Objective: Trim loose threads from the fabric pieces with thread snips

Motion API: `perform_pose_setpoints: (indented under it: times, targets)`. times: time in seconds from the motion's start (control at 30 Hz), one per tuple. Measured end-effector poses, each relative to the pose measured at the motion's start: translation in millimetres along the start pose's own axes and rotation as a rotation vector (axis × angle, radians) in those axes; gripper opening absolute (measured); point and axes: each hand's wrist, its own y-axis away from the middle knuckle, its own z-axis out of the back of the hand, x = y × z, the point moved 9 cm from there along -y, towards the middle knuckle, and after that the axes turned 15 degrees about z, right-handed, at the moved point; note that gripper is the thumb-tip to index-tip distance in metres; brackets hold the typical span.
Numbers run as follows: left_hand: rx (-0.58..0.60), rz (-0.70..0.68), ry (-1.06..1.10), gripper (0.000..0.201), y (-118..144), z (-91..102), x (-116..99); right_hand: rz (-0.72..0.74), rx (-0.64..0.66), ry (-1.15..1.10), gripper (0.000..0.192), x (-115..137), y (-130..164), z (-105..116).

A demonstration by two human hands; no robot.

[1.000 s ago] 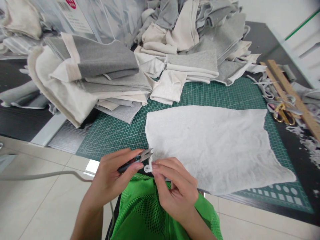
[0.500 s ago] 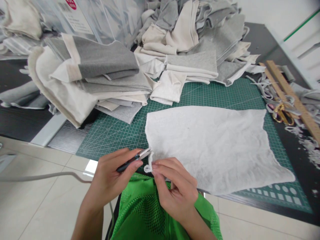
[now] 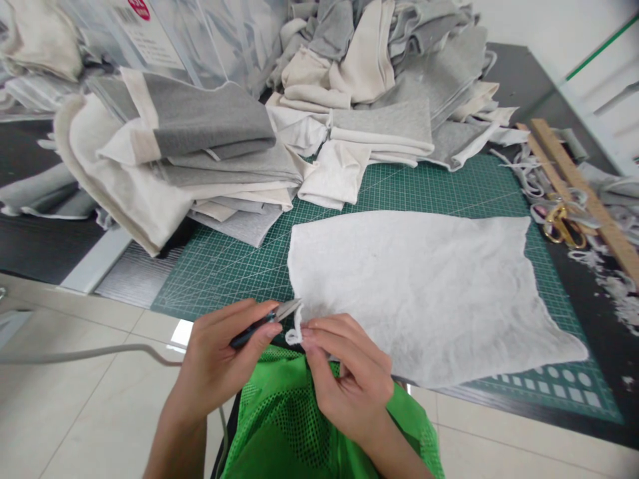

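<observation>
A large white fabric piece (image 3: pixel 424 286) lies flat on the green cutting mat (image 3: pixel 234 266). My left hand (image 3: pixel 219 359) grips small thread snips (image 3: pixel 279 313), their blades closed at the fabric's near left corner. My right hand (image 3: pixel 349 379) pinches a thin white strip (image 3: pixel 295 332) that hangs from that corner, right beside the blades. A bright green mesh garment (image 3: pixel 284 426) sits below both hands, at the table's near edge.
Stacks of folded grey and cream fabric (image 3: pixel 200 153) crowd the back left and a looser heap (image 3: pixel 389 73) the back centre. Gold-handled scissors (image 3: pixel 562 226), wooden rulers (image 3: pixel 584 186) and fabric scraps lie at the right edge. Tiled floor (image 3: pixel 74 399) shows at lower left.
The snips' blades, open a second ago, have closed at the strip. Both hands have barely shifted.
</observation>
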Motion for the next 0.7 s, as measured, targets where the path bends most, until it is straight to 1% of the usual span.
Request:
perform_pose_setpoints:
  times: [0.13,0.27,0.47,0.53,0.6,0.7]
  targets:
    - [0.017,-0.003,-0.013,0.028,1.5,-0.7,1.4,-0.013,0.01,-0.004,0.036,-0.4,0.5,-0.2]
    - [0.04,0.0,-0.012,0.024,3.4,-2.6,2.3,-0.007,0.01,-0.007,0.036,0.0,1.2,0.3]
    - [0.036,0.002,-0.005,0.027,5.0,-1.8,3.3,-0.019,0.006,-0.002,0.036,-0.2,0.2,0.7]
    - [0.034,-0.01,-0.002,0.026,5.3,-2.2,1.6,-0.016,0.005,0.002,0.036,0.2,0.0,0.8]
    - [0.008,-0.018,-0.006,0.024,5.4,-0.3,0.2,-0.017,0.004,0.002,0.035,0.0,0.2,0.9]
    - [-0.002,-0.007,0.008,0.023,5.6,1.8,1.4,-0.019,0.002,0.001,0.034,-0.2,0.5,1.1]
